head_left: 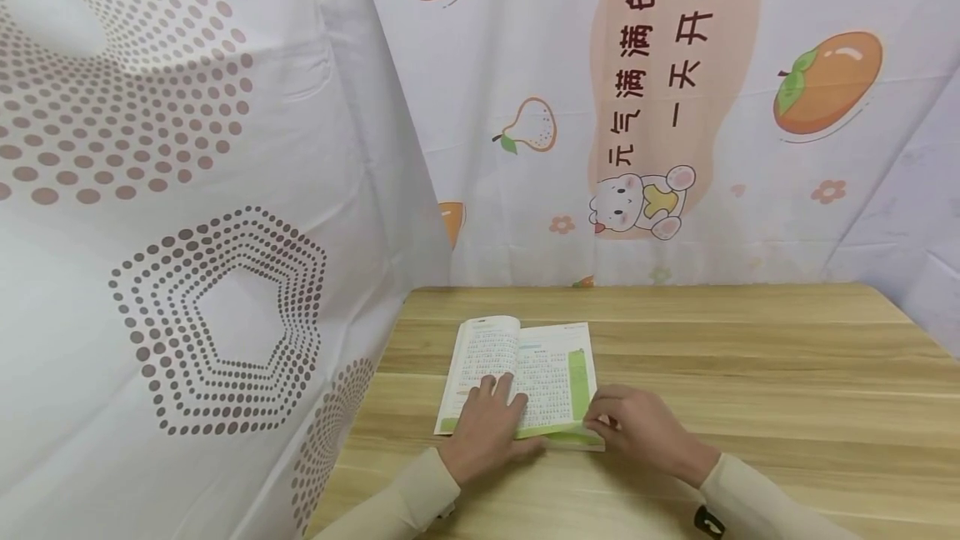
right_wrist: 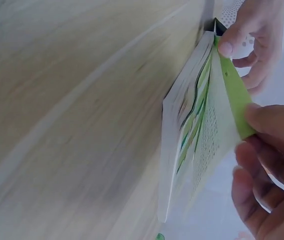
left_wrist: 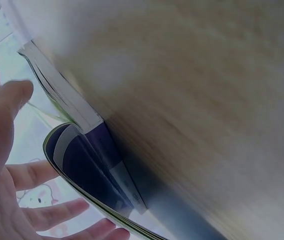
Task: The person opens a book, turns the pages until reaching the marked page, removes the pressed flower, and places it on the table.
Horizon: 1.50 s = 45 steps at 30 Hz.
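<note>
So there's a person at a wood-grain table with a printed book spread in front of them, and taking the clock from their side, the book sits over toward 9 o'clock on the tabletop. The pages on the left bulge up in a curve near the spine, and the right-hand page has small rows of text plus a green strip running down its 3 o'clock side. Left hand is at about 7 o'clock on the book, fingers spread and fairly relaxed, tips resting on the left page, thumb stuck out toward 3 o'clock and touching the green bottom edge of the right-hand page, not wrapped round anything as far as I can see. Right hand is at roughly 4 o'clock, thumb and index finger pinched together on the corner of that page, which is lifted away from the ones under it, while the other fingers are bent in loosely. Both wrists come out of cream sleeves, and there's something dark by the right cuff, can't tell what tbh. Up at 12 o'clock hangs a white curtain with orange fruit and a cartoon animal, and at 10 o'clock another curtain covered in brown dots
</note>
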{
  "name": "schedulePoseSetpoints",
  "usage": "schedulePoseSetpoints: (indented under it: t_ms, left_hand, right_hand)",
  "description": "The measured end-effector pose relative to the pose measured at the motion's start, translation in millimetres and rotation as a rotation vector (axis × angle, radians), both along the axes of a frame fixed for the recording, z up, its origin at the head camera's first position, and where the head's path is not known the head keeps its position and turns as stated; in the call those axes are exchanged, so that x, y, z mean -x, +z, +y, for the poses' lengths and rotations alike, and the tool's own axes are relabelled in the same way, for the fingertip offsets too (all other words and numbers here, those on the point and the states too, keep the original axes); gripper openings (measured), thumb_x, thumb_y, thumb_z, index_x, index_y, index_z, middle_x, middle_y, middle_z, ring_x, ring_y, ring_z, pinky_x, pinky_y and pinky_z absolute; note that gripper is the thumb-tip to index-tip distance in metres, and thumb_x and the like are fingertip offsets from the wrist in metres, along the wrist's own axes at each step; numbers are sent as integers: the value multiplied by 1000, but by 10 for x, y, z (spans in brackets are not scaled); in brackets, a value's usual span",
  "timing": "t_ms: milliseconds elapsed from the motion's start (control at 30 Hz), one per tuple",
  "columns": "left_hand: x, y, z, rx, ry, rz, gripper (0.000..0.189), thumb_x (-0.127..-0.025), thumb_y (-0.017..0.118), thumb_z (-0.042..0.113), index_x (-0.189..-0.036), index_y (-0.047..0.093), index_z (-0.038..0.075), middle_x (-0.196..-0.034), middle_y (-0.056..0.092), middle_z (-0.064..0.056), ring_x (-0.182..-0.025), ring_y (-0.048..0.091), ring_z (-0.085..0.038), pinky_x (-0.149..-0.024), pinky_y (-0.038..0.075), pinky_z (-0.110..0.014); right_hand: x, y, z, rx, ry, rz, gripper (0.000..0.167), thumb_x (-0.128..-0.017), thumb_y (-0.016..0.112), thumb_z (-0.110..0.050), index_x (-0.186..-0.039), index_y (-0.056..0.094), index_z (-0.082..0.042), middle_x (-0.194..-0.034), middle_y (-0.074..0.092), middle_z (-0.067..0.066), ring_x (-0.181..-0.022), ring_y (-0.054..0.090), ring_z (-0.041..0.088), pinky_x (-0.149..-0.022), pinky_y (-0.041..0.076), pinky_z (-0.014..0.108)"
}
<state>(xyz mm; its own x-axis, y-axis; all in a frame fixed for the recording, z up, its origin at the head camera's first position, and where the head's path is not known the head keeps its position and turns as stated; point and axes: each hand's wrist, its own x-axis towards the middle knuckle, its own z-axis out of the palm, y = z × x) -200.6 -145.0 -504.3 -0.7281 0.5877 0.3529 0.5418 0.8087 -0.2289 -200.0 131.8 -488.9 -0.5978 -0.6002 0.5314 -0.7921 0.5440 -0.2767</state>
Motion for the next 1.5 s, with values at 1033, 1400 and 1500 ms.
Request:
schedulePoseSetpoints:
  t_ms: [1033,1400,1500]
  left_hand:
    - [73,121,-114,-39,26,61,32,-86,73,3,-115,73,17,-129,64,-13,-129,53,-35,-101,49,-47]
    - [68,59,-117,-38,-25,10,14,-85,73,9,-97,75,14,-105,66,-4,-102,60,-23,-74,54,-32]
    - [63,59,-105,-41,-19,-16,11,-86,72,12,-96,75,15,-104,65,-4,-102,59,-23,-75,54,-33]
  right_hand:
    - [-35,-105,10,-207,-96,-224,8,-86,82,-17,-93,80,-15,-100,70,-4,-78,59,2,-67,54,25]
    - [-28,-127,-26,-264,-40,-3,6,-86,80,-10,-89,79,-14,-90,68,-7,-78,61,3,-65,55,24]
    - [-25,-141,-37,-283,-38,32,10,-84,81,-6,-89,79,-14,-91,68,-6,-78,60,3,-64,54,23]
